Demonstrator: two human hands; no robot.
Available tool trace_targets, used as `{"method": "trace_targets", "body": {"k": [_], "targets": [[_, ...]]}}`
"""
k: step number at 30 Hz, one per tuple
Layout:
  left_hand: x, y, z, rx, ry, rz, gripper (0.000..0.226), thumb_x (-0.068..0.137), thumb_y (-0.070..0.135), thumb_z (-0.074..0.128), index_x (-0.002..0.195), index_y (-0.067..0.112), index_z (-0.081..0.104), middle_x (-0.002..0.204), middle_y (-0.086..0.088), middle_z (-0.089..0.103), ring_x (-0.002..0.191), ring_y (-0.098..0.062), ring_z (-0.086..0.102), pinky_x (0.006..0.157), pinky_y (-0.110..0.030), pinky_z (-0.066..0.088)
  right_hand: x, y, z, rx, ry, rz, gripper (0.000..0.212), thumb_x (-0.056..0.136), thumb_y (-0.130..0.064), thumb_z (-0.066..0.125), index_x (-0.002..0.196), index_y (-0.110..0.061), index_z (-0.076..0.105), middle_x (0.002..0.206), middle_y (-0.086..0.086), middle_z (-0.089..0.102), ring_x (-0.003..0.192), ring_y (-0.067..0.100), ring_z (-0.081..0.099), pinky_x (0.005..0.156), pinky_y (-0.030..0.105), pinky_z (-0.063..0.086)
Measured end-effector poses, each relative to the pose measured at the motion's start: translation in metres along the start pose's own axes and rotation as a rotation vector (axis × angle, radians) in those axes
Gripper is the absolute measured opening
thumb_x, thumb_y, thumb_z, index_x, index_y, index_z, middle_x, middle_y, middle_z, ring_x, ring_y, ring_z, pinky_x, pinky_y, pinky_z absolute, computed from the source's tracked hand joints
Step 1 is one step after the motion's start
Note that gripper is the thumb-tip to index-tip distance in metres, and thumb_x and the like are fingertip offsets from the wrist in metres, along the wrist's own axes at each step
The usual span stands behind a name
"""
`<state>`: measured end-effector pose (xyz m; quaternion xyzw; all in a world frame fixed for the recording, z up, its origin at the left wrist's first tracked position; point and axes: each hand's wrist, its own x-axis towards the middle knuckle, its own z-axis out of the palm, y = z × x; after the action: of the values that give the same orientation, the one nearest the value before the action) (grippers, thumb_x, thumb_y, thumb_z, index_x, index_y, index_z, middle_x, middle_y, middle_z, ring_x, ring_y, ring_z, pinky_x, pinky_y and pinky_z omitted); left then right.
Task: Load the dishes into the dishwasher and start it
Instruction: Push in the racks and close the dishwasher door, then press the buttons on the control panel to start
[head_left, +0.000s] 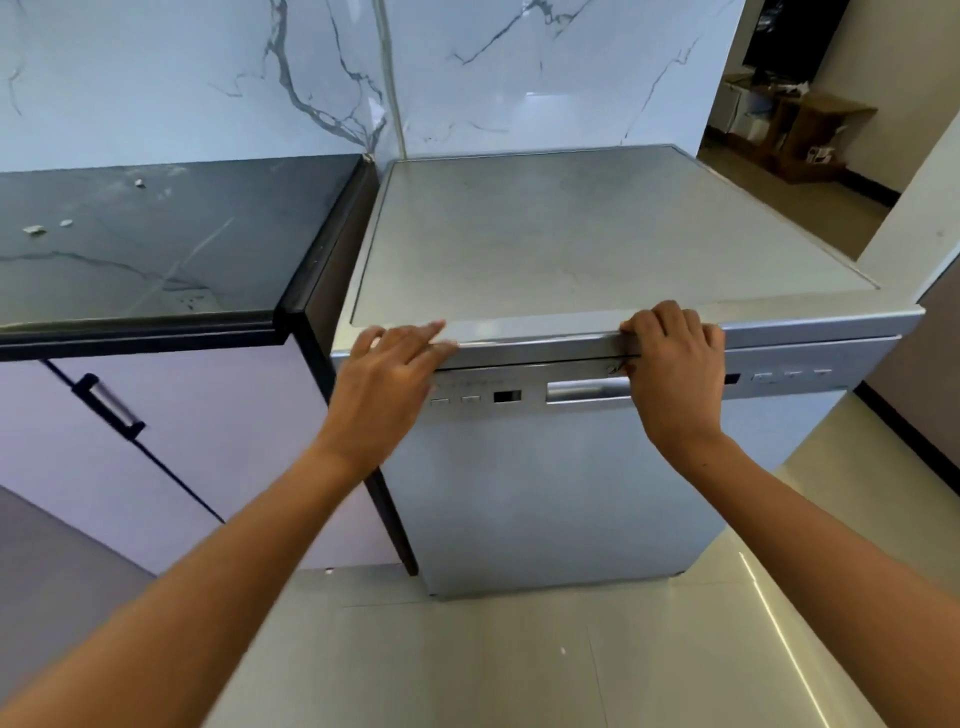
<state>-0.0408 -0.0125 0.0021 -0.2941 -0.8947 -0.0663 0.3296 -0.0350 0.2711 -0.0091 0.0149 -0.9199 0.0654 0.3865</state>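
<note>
A silver freestanding dishwasher (545, 478) stands in front of me with its door closed. Its control strip carries small buttons (457, 401), a dark display and a recessed handle (587, 391). My left hand (392, 364) rests with straight fingers on the front left edge of the dishwasher's top. My right hand (675, 358) has its fingers curled over the front edge of the top, just right of the handle, with the thumb below the lip. No dishes are in view.
A dark marble counter (156, 244) adjoins the dishwasher on the left, with a lilac cabinet door and black handle (109, 408) below. A white marble wall stands behind. Pale floor tiles lie underfoot. A doorway opens at the right rear.
</note>
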Motion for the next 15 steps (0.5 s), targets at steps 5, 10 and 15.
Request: {"method": "trace_targets", "body": {"k": [5, 10, 15], "targets": [[-0.027, -0.040, -0.010, 0.064, -0.161, -0.020, 0.078, 0.063, -0.002, 0.083, 0.134, 0.003, 0.050, 0.138, -0.017, 0.049, 0.125, -0.032, 0.050, 0.106, -0.045, 0.035, -0.055, -0.032, -0.007, 0.184, 0.074, 0.089, 0.040, 0.078, -0.010, 0.063, 0.118, -0.009, 0.057, 0.120, 0.008, 0.056, 0.111, 0.023, 0.047, 0.093, 0.038, 0.031], [-0.025, -0.047, -0.005, 0.024, -0.118, 0.041, 0.071, 0.068, -0.006, 0.079, 0.132, 0.001, 0.051, 0.135, -0.018, 0.050, 0.122, -0.032, 0.051, 0.101, -0.047, 0.035, -0.109, -0.082, 0.013, 0.216, -0.058, -0.127, 0.035, 0.078, -0.012, 0.059, 0.113, -0.012, 0.063, 0.106, 0.007, 0.064, 0.100, 0.022, 0.052, 0.085, 0.036, 0.032], [-0.031, -0.051, -0.001, 0.011, -0.097, 0.054, 0.068, 0.073, -0.006, 0.075, 0.135, 0.001, 0.048, 0.139, -0.017, 0.047, 0.127, -0.030, 0.047, 0.102, -0.044, 0.039, -0.110, -0.132, 0.034, 0.142, -0.340, -0.149, 0.076, 0.048, 0.004, 0.079, 0.120, -0.015, 0.062, 0.073, 0.006, 0.065, 0.067, 0.024, 0.061, 0.071, 0.036, 0.046]]}}
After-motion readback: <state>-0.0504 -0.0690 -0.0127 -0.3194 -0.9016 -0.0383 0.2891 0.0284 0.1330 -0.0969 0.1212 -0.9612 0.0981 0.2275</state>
